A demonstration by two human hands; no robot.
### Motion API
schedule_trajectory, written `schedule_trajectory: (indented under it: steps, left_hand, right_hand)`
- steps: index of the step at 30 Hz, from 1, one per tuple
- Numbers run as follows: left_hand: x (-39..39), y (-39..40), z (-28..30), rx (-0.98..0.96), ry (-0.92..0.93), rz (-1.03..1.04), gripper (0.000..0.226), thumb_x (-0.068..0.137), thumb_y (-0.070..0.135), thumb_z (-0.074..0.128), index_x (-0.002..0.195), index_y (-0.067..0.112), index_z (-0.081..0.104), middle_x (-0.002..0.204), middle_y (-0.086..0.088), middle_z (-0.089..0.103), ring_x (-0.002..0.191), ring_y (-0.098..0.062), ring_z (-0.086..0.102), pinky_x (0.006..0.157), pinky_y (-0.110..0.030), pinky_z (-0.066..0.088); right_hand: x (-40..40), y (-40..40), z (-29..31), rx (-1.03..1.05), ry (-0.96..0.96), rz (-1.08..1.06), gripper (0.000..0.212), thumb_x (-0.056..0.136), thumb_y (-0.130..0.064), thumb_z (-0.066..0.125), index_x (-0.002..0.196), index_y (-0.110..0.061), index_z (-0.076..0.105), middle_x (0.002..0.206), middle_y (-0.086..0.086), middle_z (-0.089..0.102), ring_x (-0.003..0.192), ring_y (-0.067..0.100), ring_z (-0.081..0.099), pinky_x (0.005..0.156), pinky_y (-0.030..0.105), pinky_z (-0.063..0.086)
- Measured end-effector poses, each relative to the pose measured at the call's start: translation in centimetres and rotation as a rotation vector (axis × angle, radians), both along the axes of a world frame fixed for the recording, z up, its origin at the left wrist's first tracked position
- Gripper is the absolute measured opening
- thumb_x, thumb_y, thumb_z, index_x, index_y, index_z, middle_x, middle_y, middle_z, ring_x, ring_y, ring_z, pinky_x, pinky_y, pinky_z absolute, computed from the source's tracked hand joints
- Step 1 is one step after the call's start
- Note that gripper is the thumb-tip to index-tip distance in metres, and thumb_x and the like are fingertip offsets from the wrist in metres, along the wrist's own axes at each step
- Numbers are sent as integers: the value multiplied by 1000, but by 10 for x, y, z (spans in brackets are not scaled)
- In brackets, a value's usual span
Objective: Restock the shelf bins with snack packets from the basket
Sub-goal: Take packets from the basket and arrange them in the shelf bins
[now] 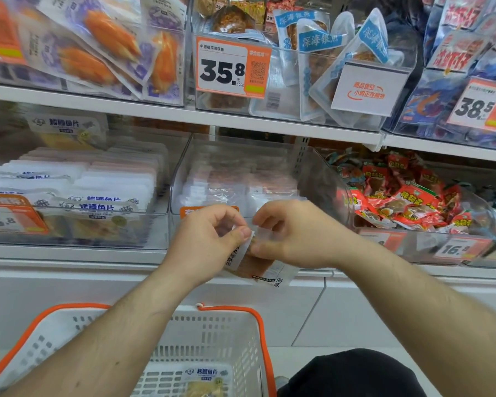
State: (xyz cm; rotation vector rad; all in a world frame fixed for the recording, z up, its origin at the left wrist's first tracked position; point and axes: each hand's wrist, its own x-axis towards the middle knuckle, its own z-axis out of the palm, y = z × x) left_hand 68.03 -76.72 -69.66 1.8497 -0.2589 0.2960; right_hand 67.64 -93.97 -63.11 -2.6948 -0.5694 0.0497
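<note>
Both my hands hold one clear snack packet (265, 270) with an orange-brown filling and white label strips, just in front of the middle clear bin (184, 167) on the lower shelf. My left hand (209, 239) pinches its upper left edge between thumb and fingers. My right hand (292, 233) grips its top right part. The middle bin holds rows of similar pale packets. Below, the white basket (232, 333) with an orange rim holds a fish-slice packet (205, 381) at its bottom.
The left bin (78, 239) is packed with white fish-slice packets. To the right, a bin (413, 196) holds red packets. The upper shelf carries bins of orange and blue-labelled packets with price tags (232, 67). A white cabinet front runs beneath the shelf.
</note>
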Motion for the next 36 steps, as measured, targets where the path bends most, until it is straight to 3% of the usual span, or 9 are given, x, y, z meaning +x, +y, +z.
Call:
schedule_trajectory:
  steps: [2, 6, 10, 12, 17, 22, 27, 31, 36]
  left_hand:
    - [-2, -5, 4, -13, -16, -4, 24, 83, 12, 77, 72, 30, 66, 69, 10, 65, 68, -6, 58, 69, -26, 49]
    - [-4, -9, 11, -106, -16, 4, 26, 82, 11, 77, 81, 34, 67, 84, 2, 70, 78, -9, 63, 70, -23, 53]
    - [1, 1, 15, -225, -18, 49, 27, 83, 12, 76, 95, 33, 63, 100, 9, 69, 83, -3, 66, 69, -13, 51]
    - [2, 5, 15, -236, -26, 73, 26, 84, 12, 75, 96, 31, 63, 100, 9, 69, 79, 2, 65, 71, -13, 52]
    - [5, 3, 12, -214, -35, 69, 25, 84, 8, 74, 93, 29, 63, 92, 7, 70, 78, -2, 63, 74, -14, 52]
    - [10, 2, 10, -180, -22, 66, 25, 85, 8, 74, 91, 30, 63, 90, 7, 70, 82, -8, 64, 76, -15, 52]
    - [10, 5, 7, -171, 0, 80, 22, 86, 8, 72, 89, 27, 64, 86, 10, 68, 72, 2, 59, 72, -10, 49]
    - [12, 5, 2, -166, 19, 65, 20, 87, 8, 72, 88, 27, 64, 83, 10, 67, 69, 4, 59, 70, -10, 49]
    - [13, 4, -8, -162, 36, 33, 21, 86, 5, 71, 86, 24, 65, 79, 9, 66, 67, 2, 58, 68, -12, 50]
  right_hand:
    - [-2, 2, -2, -38, -10, 22, 10, 88, -35, 69, 87, -28, 63, 82, -8, 62, 74, 11, 56, 67, 30, 46]
    - [1, -2, 12, -154, -126, -16, 31, 89, -28, 66, 64, -29, 49, 67, -8, 55, 71, 18, 54, 70, 36, 50]
    - [15, -27, 46, 109, -261, -143, 7, 89, -22, 70, 83, -26, 70, 84, -11, 70, 84, 11, 65, 85, 36, 54]
    - [26, -37, 56, 204, -260, -166, 9, 90, -20, 70, 97, -25, 73, 92, -10, 73, 91, 11, 68, 91, 38, 54]
    - [52, -45, 53, 35, -247, -199, 13, 91, -23, 69, 104, -25, 71, 97, -9, 72, 96, 16, 66, 91, 36, 53]
    - [71, -38, 33, -197, -231, -175, 15, 90, -30, 67, 103, -25, 72, 100, -4, 72, 98, 23, 65, 95, 45, 50]
    - [84, -33, 13, -266, -92, -155, 12, 93, -23, 62, 95, -16, 71, 94, -1, 69, 95, 23, 64, 85, 36, 53]
    - [90, -26, 0, -293, -24, -154, 25, 95, -17, 54, 109, -16, 74, 114, 2, 70, 109, 25, 61, 95, 36, 50]
    - [96, -21, -17, -270, 69, -172, 23, 93, -16, 60, 107, -18, 77, 115, -3, 72, 108, 17, 63, 91, 27, 49]
